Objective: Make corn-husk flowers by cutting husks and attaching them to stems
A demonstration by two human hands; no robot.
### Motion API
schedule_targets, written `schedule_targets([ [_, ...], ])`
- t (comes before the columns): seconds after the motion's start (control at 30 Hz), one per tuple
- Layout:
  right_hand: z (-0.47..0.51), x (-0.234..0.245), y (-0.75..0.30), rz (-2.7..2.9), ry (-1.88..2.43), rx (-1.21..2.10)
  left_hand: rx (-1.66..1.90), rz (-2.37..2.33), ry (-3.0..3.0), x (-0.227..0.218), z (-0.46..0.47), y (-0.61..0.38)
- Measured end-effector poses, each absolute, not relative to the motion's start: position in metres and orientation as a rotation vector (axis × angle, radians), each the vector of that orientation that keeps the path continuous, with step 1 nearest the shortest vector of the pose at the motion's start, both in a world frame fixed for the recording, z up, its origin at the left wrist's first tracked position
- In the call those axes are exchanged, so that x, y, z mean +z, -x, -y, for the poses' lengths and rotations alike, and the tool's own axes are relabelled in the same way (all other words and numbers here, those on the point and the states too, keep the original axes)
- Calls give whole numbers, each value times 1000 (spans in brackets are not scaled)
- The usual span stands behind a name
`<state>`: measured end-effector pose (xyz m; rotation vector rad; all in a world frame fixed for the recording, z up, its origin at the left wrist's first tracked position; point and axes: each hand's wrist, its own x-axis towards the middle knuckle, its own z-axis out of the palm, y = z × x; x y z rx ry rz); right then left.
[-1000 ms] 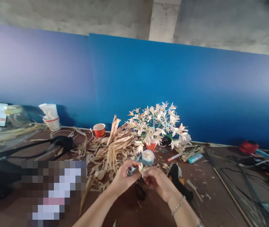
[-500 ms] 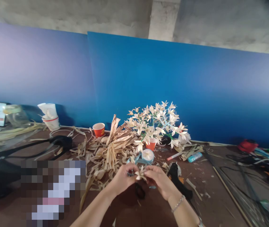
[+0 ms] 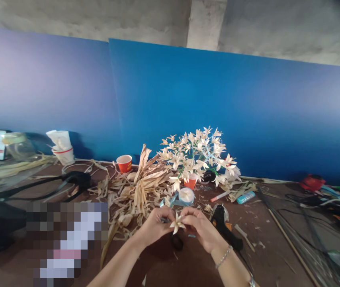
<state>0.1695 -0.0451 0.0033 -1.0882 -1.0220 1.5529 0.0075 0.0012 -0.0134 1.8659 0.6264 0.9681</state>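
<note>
A small cream flower [image 3: 177, 224], its pointed petals spread and facing up, is held between my two hands over the table. My left hand [image 3: 155, 225] grips it from the left, fingers curled; something dark and thin shows inside the curl, too small to name. From the other side my right hand [image 3: 198, 226] pinches a petal edge with thumb and fingertips. Just below the flower is a black ring-shaped thing [image 3: 176, 241], partly hidden. Beyond my hands sits a roll of pale blue tape [image 3: 186, 196]. A black glue gun [image 3: 225, 229] lies right of my right hand.
Similar flowers [image 3: 194, 153] stand bunched in a red cup [image 3: 190, 182] at the back. Dry husks [image 3: 141, 191] are heaped to their left, near another red paper cup [image 3: 124, 164]. A blue lighter [image 3: 246, 197] and thin rods [image 3: 292, 247] lie right. A blue panel [image 3: 170, 99] rises behind.
The flower has turned a little in my fingers, and its petals now face up more openly as a star. Both hands stay almost in place.
</note>
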Motion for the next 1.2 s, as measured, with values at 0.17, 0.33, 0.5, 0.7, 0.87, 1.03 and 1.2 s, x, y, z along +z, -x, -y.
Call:
schedule_targets([
  [0.17, 46, 5, -171, 1053, 1112, 1573, 917, -579, -1867, -16, -3, -7],
  [0.33, 45, 4, -170, 1030, 1129, 1589, 903, -535, -1858, -20, -4, -7],
  [0.5, 45, 3, -173, 997, 1024, 1673, 881, -487, -1802, -17, -4, -6],
  [0.7, 46, 6, -173, 1201, 1096, 1505, 811, -560, -1848, -16, -2, -7],
  [0.87, 48, 9, -167, 1227, 1157, 1471, 750, -580, -1858, -16, 1, -8],
  [1.03, 47, 11, -168, 1174, 1211, 1342, 874, -702, -1886, -21, -3, -9],
  [1.2, 49, 13, -170, 1368, 1232, 666, 1141, -845, -1905, -18, -9, -7],
])
